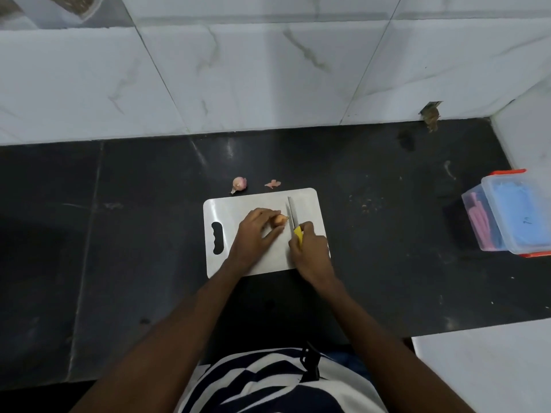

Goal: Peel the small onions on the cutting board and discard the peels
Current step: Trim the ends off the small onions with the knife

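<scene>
A white cutting board [304, 204] lies on the black counter. On it my left hand [256, 231] holds a small onion [279, 219], its tip pointing right. My right hand [310, 245] grips the yellow handle of a knife [292, 213]; the blade points away from me and sits just right of the onion's tip. Behind the board, on the counter, lie a second small onion [239, 183] with its skin on and a scrap of pink peel [272, 183].
A clear plastic box [512, 210] with orange clips, holding blue and pink items, stands at the right of the counter. The tiled wall rises behind the counter [134, 204]. A white surface [483, 371] sits at the lower right. Brown crumbs [368, 202] lie right of the board.
</scene>
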`<state>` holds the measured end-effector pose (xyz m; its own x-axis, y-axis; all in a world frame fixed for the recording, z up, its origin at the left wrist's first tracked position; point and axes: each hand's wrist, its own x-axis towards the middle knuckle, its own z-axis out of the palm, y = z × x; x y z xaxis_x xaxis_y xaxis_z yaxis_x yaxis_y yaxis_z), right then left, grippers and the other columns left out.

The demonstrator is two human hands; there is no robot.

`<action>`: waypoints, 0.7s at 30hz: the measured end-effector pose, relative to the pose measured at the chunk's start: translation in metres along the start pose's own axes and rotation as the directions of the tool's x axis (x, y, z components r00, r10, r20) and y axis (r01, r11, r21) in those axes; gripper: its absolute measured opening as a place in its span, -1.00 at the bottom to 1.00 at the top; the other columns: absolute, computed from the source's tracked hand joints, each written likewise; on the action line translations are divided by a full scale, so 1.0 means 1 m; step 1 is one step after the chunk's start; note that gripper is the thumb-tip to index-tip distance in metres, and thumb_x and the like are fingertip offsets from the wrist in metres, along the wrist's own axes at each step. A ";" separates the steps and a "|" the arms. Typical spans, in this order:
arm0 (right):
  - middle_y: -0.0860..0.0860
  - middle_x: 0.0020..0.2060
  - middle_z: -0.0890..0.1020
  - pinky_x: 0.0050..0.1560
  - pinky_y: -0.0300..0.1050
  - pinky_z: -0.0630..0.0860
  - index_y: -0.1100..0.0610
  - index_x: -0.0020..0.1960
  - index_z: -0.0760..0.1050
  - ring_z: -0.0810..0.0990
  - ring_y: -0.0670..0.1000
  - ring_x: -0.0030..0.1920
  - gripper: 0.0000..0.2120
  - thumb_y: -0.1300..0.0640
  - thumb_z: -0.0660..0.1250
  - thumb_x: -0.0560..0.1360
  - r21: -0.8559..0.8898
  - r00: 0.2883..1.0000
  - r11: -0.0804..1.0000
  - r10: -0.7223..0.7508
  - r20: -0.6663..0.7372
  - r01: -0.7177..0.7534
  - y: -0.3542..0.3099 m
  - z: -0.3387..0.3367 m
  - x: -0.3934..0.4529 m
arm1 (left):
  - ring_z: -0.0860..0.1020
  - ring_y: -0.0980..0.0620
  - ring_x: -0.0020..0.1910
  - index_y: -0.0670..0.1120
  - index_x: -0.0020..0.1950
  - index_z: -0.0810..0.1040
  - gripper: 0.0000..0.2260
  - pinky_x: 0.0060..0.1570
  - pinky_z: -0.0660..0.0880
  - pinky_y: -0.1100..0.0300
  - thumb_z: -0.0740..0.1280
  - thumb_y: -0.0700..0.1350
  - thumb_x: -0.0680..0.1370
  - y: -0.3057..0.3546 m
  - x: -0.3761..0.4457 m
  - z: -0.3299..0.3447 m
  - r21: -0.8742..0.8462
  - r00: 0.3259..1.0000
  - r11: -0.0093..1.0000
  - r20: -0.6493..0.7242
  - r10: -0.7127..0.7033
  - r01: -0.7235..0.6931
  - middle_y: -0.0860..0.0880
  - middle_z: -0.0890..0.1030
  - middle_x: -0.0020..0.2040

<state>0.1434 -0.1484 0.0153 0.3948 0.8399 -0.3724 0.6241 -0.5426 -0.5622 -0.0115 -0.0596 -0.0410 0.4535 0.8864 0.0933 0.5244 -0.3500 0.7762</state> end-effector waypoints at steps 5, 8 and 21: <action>0.07 -0.21 0.52 -0.22 0.04 0.41 0.12 0.16 0.36 0.52 0.19 -0.22 -0.77 -0.05 0.14 0.71 -0.256 0.998 0.965 -0.055 -0.009 0.051 0.001 0.012 -0.008 | 0.62 0.11 0.19 -0.06 0.40 0.68 -0.64 0.21 0.54 0.32 0.57 -0.05 0.61 -0.004 -0.006 0.004 -0.072 0.998 0.997 -0.052 -0.040 0.037 0.02 0.68 0.26; 0.10 -0.16 0.62 -0.20 0.07 0.49 0.12 0.17 0.36 0.62 0.22 -0.19 -0.77 -0.04 0.09 0.73 -0.312 0.996 0.948 -0.082 -0.023 0.071 0.000 0.017 -0.009 | 0.64 0.14 0.09 -0.06 0.37 0.68 -0.64 0.13 0.55 0.36 0.59 -0.07 0.60 -0.003 -0.005 0.005 -0.105 0.996 0.993 -0.075 -0.057 0.049 0.04 0.72 0.21; 0.17 -0.11 0.65 -0.14 0.16 0.58 0.13 0.18 0.29 0.64 0.29 -0.17 -0.78 -0.02 0.03 0.76 -0.331 0.998 0.942 -0.059 0.009 0.059 0.001 0.028 -0.006 | 0.61 0.07 0.20 -0.02 0.35 0.69 -0.71 0.16 0.59 0.25 0.54 -0.03 0.64 -0.007 -0.002 0.009 -0.087 0.997 0.995 -0.065 -0.050 0.045 0.05 0.70 0.24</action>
<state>0.1225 -0.1545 -0.0041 0.3510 0.8705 -0.3449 0.8342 -0.4580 -0.3070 -0.0099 -0.0617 -0.0522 0.3788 0.9206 0.0942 0.4798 -0.2825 0.8306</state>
